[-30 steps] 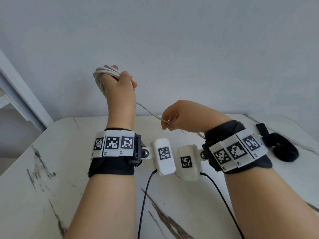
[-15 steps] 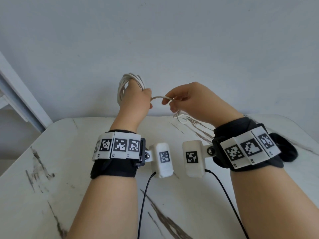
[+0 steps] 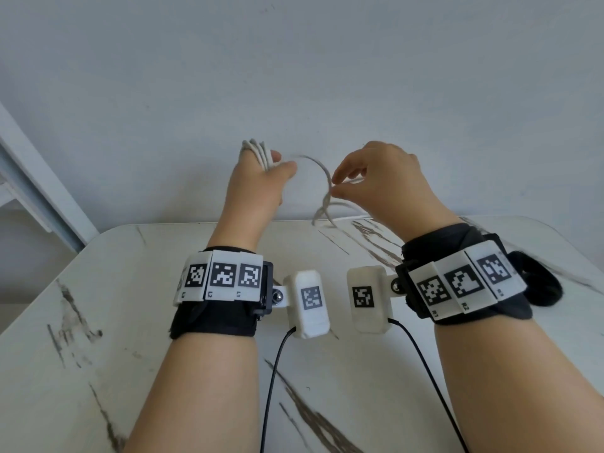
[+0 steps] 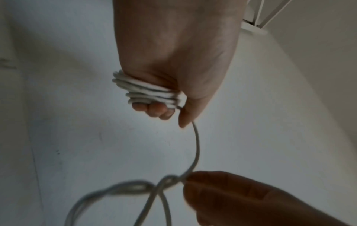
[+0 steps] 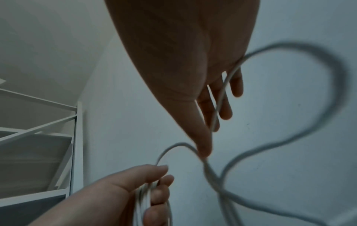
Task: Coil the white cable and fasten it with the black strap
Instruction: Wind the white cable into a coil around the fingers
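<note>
Head view first: I see my left hand (image 3: 258,181) raised above the marble table (image 3: 98,322), several turns of the white cable (image 3: 322,168) wound around its fingers, while my right hand (image 3: 382,181) pinches the free run just beside it; slack droops from there in blurred loops toward the tabletop. I can make out the black strap (image 3: 541,284) lying on the table past my right wrist, partly hidden. Left wrist view: my fingers curl shut on the coil (image 4: 146,93), thumb pressed over it, and one strand arcs down to my right fingertips (image 4: 195,178). Right wrist view: I hold the cable (image 5: 218,110) between thumb and forefinger, remaining fingers loosely extended, and a big blurred loop swings off to the right.
</note>
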